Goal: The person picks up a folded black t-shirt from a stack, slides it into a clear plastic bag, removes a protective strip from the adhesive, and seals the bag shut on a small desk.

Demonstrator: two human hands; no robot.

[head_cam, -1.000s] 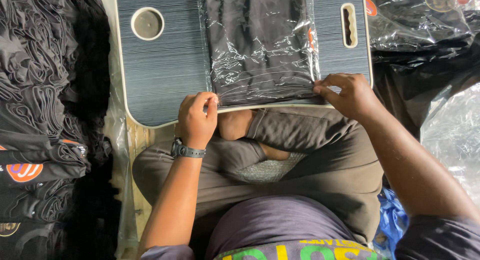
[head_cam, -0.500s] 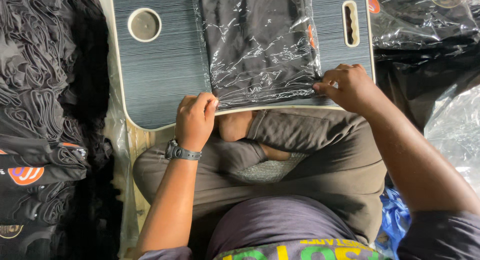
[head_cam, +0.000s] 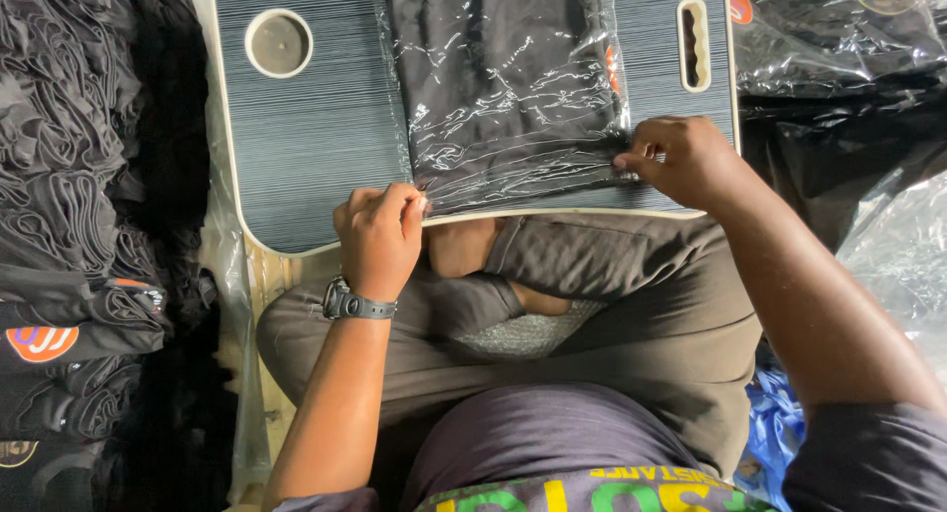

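Two hands pinch the near edge of a clear plastic bag [head_cam: 508, 88] holding a dark folded garment, lying flat on the striped counter [head_cam: 306, 127]: left hand [head_cam: 380, 238] at one corner, right hand [head_cam: 681, 159] at the other. The bag looks light, soft and slippery, best gripped at its corners.

A bagged garment [head_cam: 508, 88] lies on the lap tray [head_cam: 306, 147], folded clothes [head_cam: 69, 206] stacked left, more bags [head_cam: 838, 48] right.

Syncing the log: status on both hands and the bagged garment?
Left hand pinching the clear bag's near left corner. Right hand pinching its near right corner. Bag, dark garment inside, flat on lap tray. Nothing in the way.
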